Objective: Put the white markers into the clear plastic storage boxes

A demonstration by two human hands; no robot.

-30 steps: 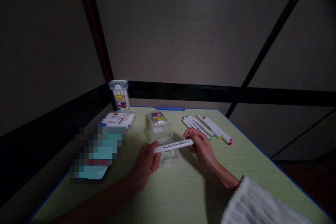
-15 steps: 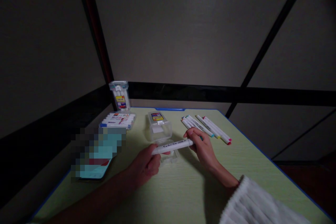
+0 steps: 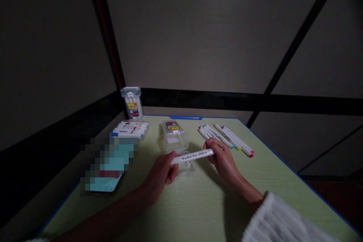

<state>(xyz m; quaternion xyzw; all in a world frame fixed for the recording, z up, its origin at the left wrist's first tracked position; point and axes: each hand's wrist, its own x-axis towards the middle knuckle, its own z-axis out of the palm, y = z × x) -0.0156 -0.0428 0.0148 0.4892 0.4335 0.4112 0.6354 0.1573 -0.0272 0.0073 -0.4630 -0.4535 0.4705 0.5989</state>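
Observation:
A white marker pen (image 3: 193, 156) with black lettering is held nearly level between my hands, its right end slightly higher. My left hand (image 3: 161, 176) is closed round its left end, thumb on top. The fingers of my right hand (image 3: 222, 157) are closed on its right end, which they partly hide. Behind the marker lies a clear plastic case (image 3: 176, 141) with a yellow-and-red label, on its side. The case's clear lid (image 3: 187, 168) shows below the marker, partly covered by it and my left hand.
Several white markers (image 3: 224, 136) with coloured ends lie at the right of the table (image 3: 176, 215). At the left are a flat marker pack (image 3: 130, 129), an upright marker case (image 3: 132, 102) and a phone (image 3: 109, 170), partly blurred. A wall stands behind the table.
The marker has turned slightly, so its lettering shows more plainly. Both hands keep hold of it. The whole view has shifted a little.

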